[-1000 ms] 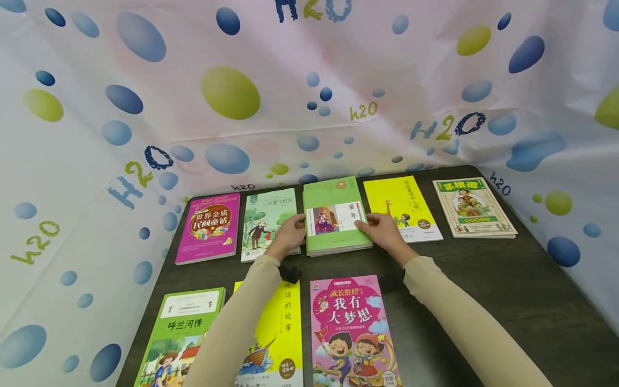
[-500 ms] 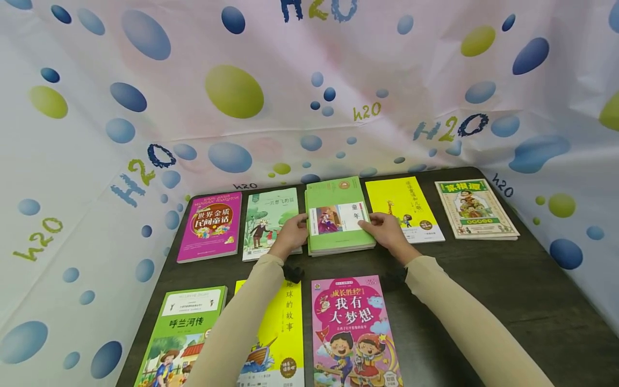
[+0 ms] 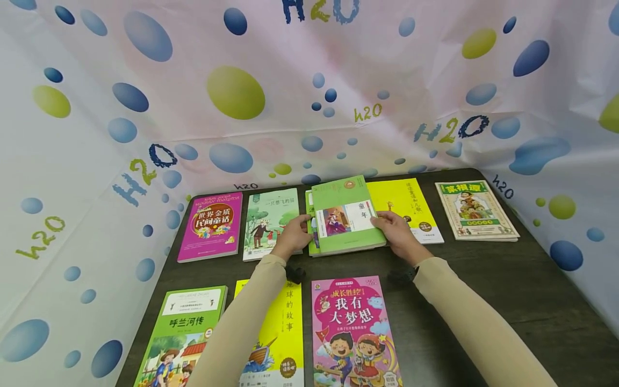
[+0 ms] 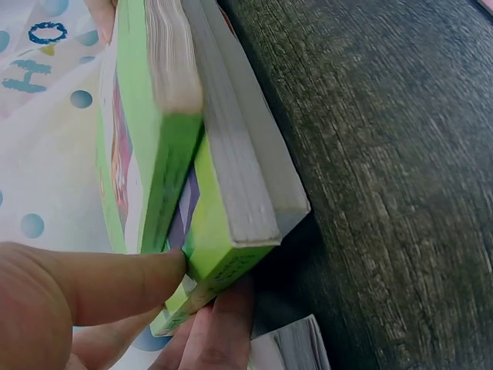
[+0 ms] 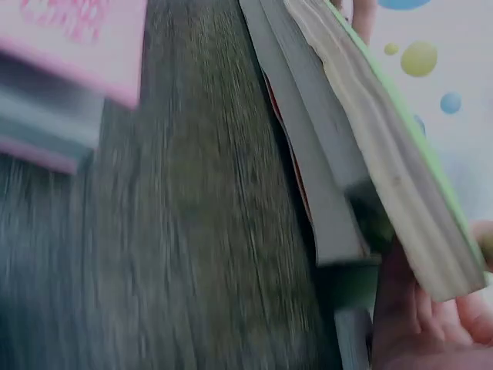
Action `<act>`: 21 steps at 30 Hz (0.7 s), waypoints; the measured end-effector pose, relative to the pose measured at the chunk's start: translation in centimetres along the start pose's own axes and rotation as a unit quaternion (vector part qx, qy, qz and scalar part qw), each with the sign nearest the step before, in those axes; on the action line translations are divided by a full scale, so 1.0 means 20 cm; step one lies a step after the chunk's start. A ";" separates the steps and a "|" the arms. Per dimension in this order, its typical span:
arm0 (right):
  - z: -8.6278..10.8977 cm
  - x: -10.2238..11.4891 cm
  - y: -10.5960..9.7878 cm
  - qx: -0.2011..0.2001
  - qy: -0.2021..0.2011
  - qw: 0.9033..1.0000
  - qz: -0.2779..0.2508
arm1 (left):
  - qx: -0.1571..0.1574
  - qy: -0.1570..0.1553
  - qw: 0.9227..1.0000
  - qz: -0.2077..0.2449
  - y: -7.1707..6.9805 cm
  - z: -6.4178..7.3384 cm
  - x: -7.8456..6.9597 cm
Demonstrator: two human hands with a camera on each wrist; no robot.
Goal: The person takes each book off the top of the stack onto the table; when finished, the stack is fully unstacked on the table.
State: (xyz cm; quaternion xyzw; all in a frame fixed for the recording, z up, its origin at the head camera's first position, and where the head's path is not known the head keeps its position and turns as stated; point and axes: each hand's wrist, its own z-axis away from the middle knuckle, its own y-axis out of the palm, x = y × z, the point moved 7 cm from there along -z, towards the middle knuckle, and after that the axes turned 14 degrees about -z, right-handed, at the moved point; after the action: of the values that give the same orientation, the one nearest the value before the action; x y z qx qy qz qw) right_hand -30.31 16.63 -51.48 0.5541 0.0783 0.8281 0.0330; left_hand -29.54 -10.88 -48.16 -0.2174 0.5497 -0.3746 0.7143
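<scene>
A green-covered book (image 3: 333,244) with a picture panel lies at the top of a stack in the back row's middle. Its right edge is gripped by my right hand (image 3: 396,234), thumb over the cover and fingers beneath. In the right wrist view this top book (image 5: 385,169) slants up, apart from the books below. My left hand (image 3: 293,238) pinches the spine of the yellow-green book (image 4: 219,254) directly under it, of which a strip shows at the left in the head view. Another pale-edged book (image 4: 281,185) lies lowest in the stack.
The back row also holds a magenta book (image 3: 210,247), a pale green book (image 3: 261,215), a yellow book (image 3: 416,199) and a cream book (image 3: 476,212). In front lie a green book (image 3: 181,322), a yellow book (image 3: 290,344) and a pink book (image 3: 355,328). A printed curtain (image 3: 290,113) borders the dark table (image 3: 508,301).
My right hand has shifted the top green book to the right and tilted it, uncovering a strip of the book beneath. My left hand has stayed at the stack's left edge.
</scene>
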 end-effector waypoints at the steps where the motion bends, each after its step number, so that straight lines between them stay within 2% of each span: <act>1: 0.00 0.00 -0.01 0.001 -0.003 1.000 -0.002 | -0.001 -0.001 1.000 -0.003 0.00 0.00 0.00; 4: 0.01 0.00 -0.05 0.007 -0.014 1.000 0.002 | -0.003 -0.004 1.000 -0.011 0.01 0.00 0.00; 12: 0.05 -0.04 -0.13 0.002 -0.009 1.000 -0.020 | -0.002 0.003 1.000 -0.013 0.01 -0.01 0.00; 17: 0.10 -0.05 -0.18 0.001 -0.009 0.999 -0.034 | -0.005 0.001 1.000 -0.017 0.01 -0.01 0.01; 21: 0.15 -0.06 -0.22 0.015 -0.014 0.999 -0.048 | -0.007 -0.003 1.000 -0.020 0.01 -0.01 0.01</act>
State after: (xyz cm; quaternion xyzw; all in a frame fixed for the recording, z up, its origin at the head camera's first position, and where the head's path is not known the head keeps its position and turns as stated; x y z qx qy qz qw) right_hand -27.20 21.17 -52.08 0.5617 0.1165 0.8165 0.0659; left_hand -29.71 -10.78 -48.49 -0.2346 0.5456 -0.3842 0.7069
